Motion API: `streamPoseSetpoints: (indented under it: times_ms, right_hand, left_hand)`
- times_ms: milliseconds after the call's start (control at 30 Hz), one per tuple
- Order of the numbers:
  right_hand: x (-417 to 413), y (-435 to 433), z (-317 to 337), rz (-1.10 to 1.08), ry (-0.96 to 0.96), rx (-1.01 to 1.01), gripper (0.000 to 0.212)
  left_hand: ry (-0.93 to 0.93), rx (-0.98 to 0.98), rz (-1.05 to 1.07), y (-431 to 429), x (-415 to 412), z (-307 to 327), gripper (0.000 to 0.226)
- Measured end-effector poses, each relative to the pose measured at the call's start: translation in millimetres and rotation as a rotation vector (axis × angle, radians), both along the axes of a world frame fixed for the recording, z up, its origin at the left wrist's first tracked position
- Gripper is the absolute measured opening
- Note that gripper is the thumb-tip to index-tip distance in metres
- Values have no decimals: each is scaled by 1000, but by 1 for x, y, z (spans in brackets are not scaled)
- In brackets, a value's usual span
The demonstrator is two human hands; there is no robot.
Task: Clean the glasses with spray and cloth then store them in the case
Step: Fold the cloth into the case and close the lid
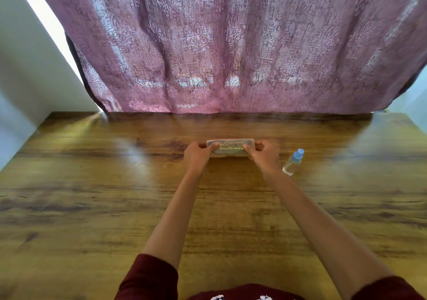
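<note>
**Both hands on the closed glasses case, spray bottle standing by**

Nearest the camera, two dark red sleeves [150, 276] end at the elbows. Bare forearms reach straight ahead toward 12 o'clock across the wood-grain surface [92, 207].

At the end of that reach lies the glasses case [231, 146], a long, pale, translucent box with gold print on its lid. It sits flat on the surface with its long side across the view. The left hand [198, 153] grips the case's 9 o'clock end and the right hand [263, 153] grips its 3 o'clock end. On each hand the fingers curl round the end and the thumb lies on top of the lid. The lid looks shut. A darker shape shows faintly through it, but whether that is the glasses cannot be told.

Near the case, at about 4 o'clock from it, a small clear spray bottle [293, 162] with a blue cap stands on the surface. It leans in this wide view and neither hand touches it. No cloth is in sight.

Beyond the surface's far edge, at 12 o'clock, hangs a mauve patterned curtain [231, 45], with a pale wall [23, 68] at 9 o'clock.

The step looks like work on the case itself: either opening it to take the glasses out, or pressing it closed with them stored. This single view does not settle which. If it is opening, the next move calls for the thumbs to lift the lid along its seam while the fingers hold the base down, so the light box does not slide.
</note>
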State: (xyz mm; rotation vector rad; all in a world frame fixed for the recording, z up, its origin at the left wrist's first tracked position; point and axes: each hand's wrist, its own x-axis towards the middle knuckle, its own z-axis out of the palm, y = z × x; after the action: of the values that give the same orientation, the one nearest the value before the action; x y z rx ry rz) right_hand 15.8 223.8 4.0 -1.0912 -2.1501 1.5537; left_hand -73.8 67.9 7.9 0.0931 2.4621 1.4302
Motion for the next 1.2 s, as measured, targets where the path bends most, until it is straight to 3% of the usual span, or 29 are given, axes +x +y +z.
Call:
streamPoseSetpoints:
  times_ms: [133,400,567,767,867,1067,1200]
  right_hand:
    - [-1,-2,-1,93,-143,265,18]
    - [3,-5,0,185,-193,485,26]
    - [9,-7,25,226,-71,848,12]
    - [38,22,50,60,23,1058,23]
    - [56,38,41,-63,38,965,30]
    - [76,39,13,-155,148,594,54]
    - [84,33,-6,-163,160,459,63]
  left_hand:
    - [-3,-49,-13,0,-8,-13,43]
    - [10,1,-59,-5,-11,-25,53]
    - [-9,29,-65,-6,-13,-29,50]
    - [-23,59,-69,-7,-16,-33,53]
    - [-25,74,-67,-8,-17,-37,53]
    - [-29,92,-64,-8,-20,-41,55]
    - [-39,141,-30,-6,-19,-40,38]
